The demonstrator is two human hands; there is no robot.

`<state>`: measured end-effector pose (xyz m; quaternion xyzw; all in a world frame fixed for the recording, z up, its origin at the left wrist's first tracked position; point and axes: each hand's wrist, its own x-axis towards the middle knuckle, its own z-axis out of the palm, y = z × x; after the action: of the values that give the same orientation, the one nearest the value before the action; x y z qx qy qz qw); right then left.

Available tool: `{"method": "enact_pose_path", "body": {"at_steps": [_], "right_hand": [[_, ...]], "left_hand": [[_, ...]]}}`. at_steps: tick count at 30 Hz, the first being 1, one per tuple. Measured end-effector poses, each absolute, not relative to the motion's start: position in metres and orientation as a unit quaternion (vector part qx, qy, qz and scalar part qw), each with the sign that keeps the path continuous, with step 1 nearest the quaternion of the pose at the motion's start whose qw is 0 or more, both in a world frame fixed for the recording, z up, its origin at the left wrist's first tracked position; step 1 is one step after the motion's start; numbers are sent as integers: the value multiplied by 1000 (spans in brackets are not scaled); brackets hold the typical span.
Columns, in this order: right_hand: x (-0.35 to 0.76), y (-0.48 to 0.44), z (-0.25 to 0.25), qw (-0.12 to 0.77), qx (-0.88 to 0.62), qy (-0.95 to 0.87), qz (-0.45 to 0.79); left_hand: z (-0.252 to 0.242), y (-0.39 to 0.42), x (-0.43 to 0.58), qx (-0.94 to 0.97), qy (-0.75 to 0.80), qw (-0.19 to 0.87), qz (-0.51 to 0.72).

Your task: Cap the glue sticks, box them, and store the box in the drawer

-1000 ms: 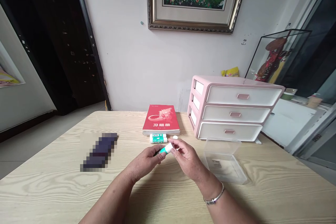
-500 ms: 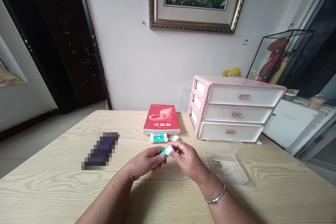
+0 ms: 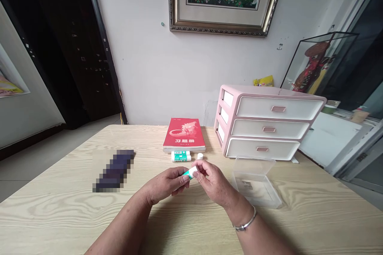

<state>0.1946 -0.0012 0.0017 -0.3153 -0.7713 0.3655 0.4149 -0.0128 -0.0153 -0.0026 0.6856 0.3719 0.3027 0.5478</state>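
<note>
A small white-and-green glue stick (image 3: pixel 190 172) is held between both hands above the middle of the table. My left hand (image 3: pixel 167 185) is closed around its green lower body, thumb on top. With thumb and fingers, my right hand (image 3: pixel 213 181) pinches the white end. Just beyond the hands, more glue sticks (image 3: pixel 181 156) of the same colours lie side by side against the front of a red book (image 3: pixel 185 133). A small white cylindrical piece (image 3: pixel 200 156) stands to their right, partly hidden behind my right fingers.
Right of my hands, a clear plastic box (image 3: pixel 260 189) has its lid raised and a small item inside. Behind it stands a pink-and-white drawer unit (image 3: pixel 269 117), all drawers closed. A dark pixelated object (image 3: pixel 115 171) lies at left on the wooden table (image 3: pixel 74 215).
Both hands keep their hold on the glue stick with almost no visible movement. The whole view has shifted very slightly.
</note>
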Motion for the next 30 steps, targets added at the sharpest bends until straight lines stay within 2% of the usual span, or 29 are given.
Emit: {"method": "enact_pose_path", "body": {"at_steps": [4,10,16,21,26,30], "right_hand": [[194,-2,1,416,-324,-771,358],[188,10,-19,438,-375,-719,389],[179,13,-22,447,-456,-593,491],[179,8,-14,453,-450,-502,582],[182,11,-19,442,-444,-437,646],[182,12,-19,432,-445,-423,660]], "left_hand": [[3,-18,-11,707,402,507,286],[5,-20,0,773,454,315,312],[-7,-19,11,807,509,124,272],[-12,-19,15,827,502,-2,253],[-17,-19,18,841,476,-59,251],[-18,-19,22,837,478,-64,258]]}}
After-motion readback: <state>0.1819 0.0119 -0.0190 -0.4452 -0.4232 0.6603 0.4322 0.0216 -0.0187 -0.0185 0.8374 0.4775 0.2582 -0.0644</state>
